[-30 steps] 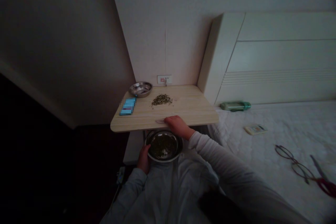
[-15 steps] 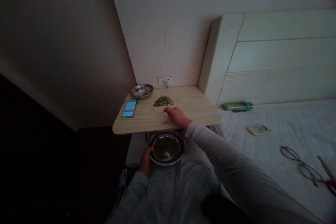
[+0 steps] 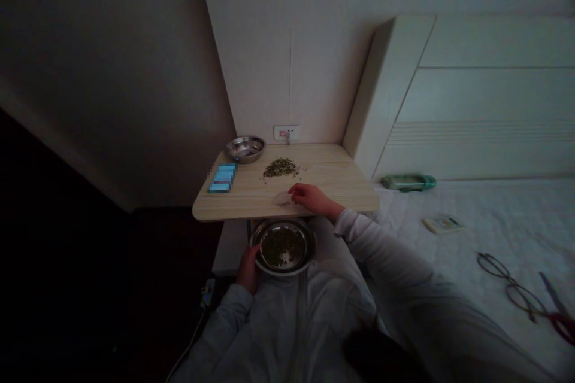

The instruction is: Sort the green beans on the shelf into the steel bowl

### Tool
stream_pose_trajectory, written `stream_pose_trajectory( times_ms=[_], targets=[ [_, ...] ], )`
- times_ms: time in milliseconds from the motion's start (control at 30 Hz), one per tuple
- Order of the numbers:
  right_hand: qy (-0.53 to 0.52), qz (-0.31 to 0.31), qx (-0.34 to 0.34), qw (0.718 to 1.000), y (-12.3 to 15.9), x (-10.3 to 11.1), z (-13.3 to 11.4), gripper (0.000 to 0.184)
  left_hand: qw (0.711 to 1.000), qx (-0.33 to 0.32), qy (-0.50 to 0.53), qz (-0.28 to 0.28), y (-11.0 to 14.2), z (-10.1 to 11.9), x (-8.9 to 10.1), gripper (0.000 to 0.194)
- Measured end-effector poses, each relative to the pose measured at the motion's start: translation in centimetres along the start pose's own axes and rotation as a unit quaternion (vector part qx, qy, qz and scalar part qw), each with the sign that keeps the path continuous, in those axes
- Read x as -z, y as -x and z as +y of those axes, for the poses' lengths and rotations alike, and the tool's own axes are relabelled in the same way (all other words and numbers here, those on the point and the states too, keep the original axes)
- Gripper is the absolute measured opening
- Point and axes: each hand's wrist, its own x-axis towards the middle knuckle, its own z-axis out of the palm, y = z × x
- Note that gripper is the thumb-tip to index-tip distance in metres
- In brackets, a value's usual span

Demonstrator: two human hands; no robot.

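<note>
My left hand (image 3: 248, 269) grips the left rim of a steel bowl (image 3: 309, 257) on my lap. Dark greenish bits that look like dried leaves or seeds (image 3: 282, 244) lie in the bowl. Over the front of the small wooden table, the fingers of my right hand (image 3: 309, 197) are pinched on a thin, pale, see-through piece (image 3: 281, 197). A few dark crumbs lie at that piece's lower edge. Behind it on the tabletop is a loose pile of the same kind of greenish bits (image 3: 281, 167).
A second steel bowl (image 3: 245, 149) and a lit phone (image 3: 223, 178) are on the left of the table (image 3: 341, 173). On the bed to the right lie a green bottle (image 3: 408, 182), a small pale box (image 3: 442, 224), eyeglasses (image 3: 507, 280) and red-handled scissors (image 3: 561, 324).
My right hand has shifted slightly to the right, and the see-through piece at its fingertips now shows more plainly. My left hand still holds the bowl. The view has tilted slightly.
</note>
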Motion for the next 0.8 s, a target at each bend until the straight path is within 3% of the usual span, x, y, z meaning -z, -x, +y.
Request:
stream_pose_trajectory(
  times_ms=[233, 467, 800],
  targets=[
    [0.049, -0.011, -0.04, 0.998, -1.0, -1.1, -0.6, 0.019, 1.0, -0.006, -0.011, 0.001, 0.5, 1.0, -0.7, 0.025],
    [0.095, 0.029, -0.094, 0.991, -1.7, -1.5, -0.2, 0.026, 0.999, -0.029, -0.03, 0.004, 0.7, 1.2, -0.6, 0.02],
    [0.058, 0.049, -0.125, 0.989, -1.3, -1.6, 0.4, 0.025, 0.998, -0.05, -0.047, -0.002, 0.7, 1.3, -0.2, 0.024]
  ],
)
